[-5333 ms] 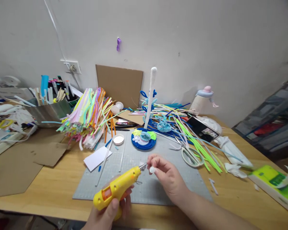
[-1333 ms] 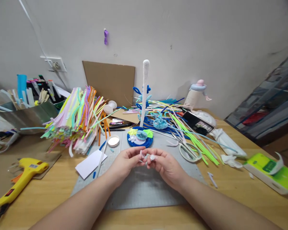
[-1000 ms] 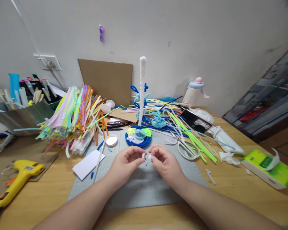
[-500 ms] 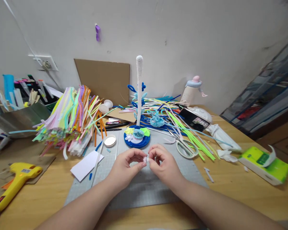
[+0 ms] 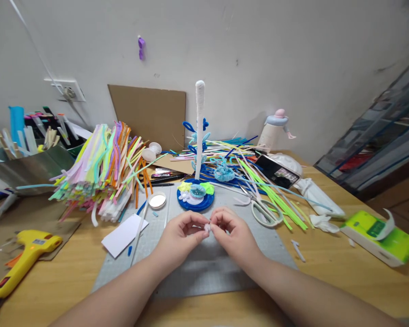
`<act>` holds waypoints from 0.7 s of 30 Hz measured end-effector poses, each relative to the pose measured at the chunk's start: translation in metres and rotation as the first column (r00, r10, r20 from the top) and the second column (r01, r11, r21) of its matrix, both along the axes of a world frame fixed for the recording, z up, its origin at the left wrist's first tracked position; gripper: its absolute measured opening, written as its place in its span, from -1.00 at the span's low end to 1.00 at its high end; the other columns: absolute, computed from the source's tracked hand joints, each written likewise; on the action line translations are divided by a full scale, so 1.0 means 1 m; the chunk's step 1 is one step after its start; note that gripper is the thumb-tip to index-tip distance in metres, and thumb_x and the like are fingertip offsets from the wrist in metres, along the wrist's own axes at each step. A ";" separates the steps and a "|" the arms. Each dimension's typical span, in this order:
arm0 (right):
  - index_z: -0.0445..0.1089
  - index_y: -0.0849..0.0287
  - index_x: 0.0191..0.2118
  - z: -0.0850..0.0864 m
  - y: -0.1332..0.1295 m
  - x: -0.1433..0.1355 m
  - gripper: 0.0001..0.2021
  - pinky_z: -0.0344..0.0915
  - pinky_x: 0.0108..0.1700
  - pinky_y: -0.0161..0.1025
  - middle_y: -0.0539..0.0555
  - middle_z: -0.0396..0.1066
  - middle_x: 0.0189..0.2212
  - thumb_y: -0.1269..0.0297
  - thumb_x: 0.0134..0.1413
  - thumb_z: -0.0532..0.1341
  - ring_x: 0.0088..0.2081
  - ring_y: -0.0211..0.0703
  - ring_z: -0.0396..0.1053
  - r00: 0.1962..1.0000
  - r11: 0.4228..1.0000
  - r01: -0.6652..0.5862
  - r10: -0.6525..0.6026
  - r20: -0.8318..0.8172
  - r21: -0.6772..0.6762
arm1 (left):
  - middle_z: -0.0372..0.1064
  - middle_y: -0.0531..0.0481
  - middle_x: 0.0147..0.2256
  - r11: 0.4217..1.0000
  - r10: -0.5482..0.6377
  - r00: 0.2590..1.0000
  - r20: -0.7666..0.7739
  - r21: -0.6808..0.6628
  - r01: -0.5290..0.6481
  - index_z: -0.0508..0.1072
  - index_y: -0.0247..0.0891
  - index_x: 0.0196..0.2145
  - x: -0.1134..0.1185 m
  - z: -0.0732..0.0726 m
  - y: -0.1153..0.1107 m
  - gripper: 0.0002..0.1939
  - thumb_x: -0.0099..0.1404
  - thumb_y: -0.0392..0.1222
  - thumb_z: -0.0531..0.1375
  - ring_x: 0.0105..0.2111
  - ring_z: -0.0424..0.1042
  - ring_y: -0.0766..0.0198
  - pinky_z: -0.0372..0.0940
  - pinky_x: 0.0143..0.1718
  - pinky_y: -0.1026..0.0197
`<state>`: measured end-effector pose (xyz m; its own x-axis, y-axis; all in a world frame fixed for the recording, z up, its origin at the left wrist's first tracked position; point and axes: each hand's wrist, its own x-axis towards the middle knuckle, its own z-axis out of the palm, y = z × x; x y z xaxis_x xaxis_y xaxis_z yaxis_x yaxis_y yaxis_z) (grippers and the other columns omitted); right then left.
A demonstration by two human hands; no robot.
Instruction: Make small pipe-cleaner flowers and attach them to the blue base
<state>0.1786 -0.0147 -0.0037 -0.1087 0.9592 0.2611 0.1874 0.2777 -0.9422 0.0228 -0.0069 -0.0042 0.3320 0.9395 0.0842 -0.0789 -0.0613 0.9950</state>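
Observation:
Between the fingertips of both hands is a small white fuzzy piece (image 5: 207, 227), which looks like a bit of pipe cleaner; its shape is mostly hidden. My left hand (image 5: 184, 232) pinches it from the left, thumb below and fingers above. On the other side my right hand (image 5: 232, 231) pinches it too, its fingertips nearly touching the left ones. Just beyond the hands stands a round blue fuzzy base (image 5: 195, 206) with yellow, green, white and light-blue pieces on it. A tall white wrapped post (image 5: 199, 127) rises upright behind, with blue loops and leaf shapes beside it.
A grey cutting mat (image 5: 197, 272) lies under the hands. Scissors (image 5: 266, 213) and green pipe cleaners (image 5: 272, 193) are to the right, beside a green tissue pack (image 5: 378, 236). Leftward are a pipe-cleaner bundle (image 5: 98, 172), a white card (image 5: 122, 236) and a yellow glue gun (image 5: 30, 250).
The fingertips have shifted slightly around the white piece, and the right fingers have drawn a little closer to the left. The whole view has moved slightly; the table things stay in place.

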 end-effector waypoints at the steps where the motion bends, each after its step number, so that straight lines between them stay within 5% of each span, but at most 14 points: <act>1: 0.26 0.18 -0.46 0.000 0.000 0.001 -0.94 0.13 -0.42 -0.35 -0.01 0.23 -0.43 0.37 -0.02 0.13 -0.42 -0.28 0.19 0.998 1.000 -0.003 0.001 -0.067 -0.030 | 0.42 -0.02 -0.34 1.000 0.001 0.999 0.039 -0.030 0.000 0.41 -0.28 -0.36 0.000 0.001 0.001 -0.82 0.03 -0.28 0.28 -0.31 0.40 0.29 0.29 -0.22 0.21; 4: 0.26 0.18 -0.38 0.000 0.001 0.002 -0.87 0.09 -0.48 -0.37 -0.05 0.21 -0.51 0.23 0.03 0.14 -0.50 -0.32 0.16 0.965 0.977 -0.061 0.006 -0.262 -0.202 | 0.43 0.01 -0.33 0.995 0.020 0.995 0.096 -0.102 -0.010 0.41 -0.25 -0.30 -0.002 0.005 0.003 -0.76 0.01 -0.25 0.30 -0.30 0.39 0.30 0.27 -0.19 0.21; 7: 0.27 0.20 -0.37 -0.002 0.000 0.001 -0.77 0.00 -0.56 -0.40 -0.06 0.20 -0.58 0.11 0.03 0.16 -0.58 -0.36 0.13 0.893 0.877 -0.277 0.084 -0.442 -0.392 | 0.44 -0.02 -0.31 0.994 0.034 0.997 0.062 -0.102 -0.028 0.43 -0.26 -0.32 -0.005 0.006 0.005 -0.77 0.02 -0.21 0.30 -0.27 0.39 0.26 0.25 -0.16 0.19; 12: 0.34 0.24 -0.30 -0.002 -0.002 -0.002 -0.73 0.01 -0.54 -0.44 -0.03 0.23 -0.54 0.10 0.04 0.18 -0.56 -0.40 0.17 0.749 0.728 -0.518 0.131 -0.650 -0.449 | 0.43 -0.04 -0.28 0.998 0.060 0.997 -0.049 0.021 -0.059 0.47 -0.24 -0.33 -0.008 -0.003 0.006 -0.79 0.02 -0.20 0.30 -0.19 0.35 0.19 0.20 -0.08 0.13; 21: 0.35 0.24 -0.40 -0.002 -0.002 -0.003 -0.71 -0.04 -0.53 -0.42 -0.06 0.17 -0.59 0.07 -0.03 0.23 -0.57 -0.40 0.06 0.797 0.781 -0.457 0.148 -0.585 -0.426 | 0.38 -0.07 -0.18 0.951 0.118 0.958 -0.260 0.306 -0.034 0.46 -0.22 -0.27 -0.007 0.010 0.002 -0.80 0.08 -0.27 0.23 -0.13 0.32 0.20 0.17 -0.07 0.16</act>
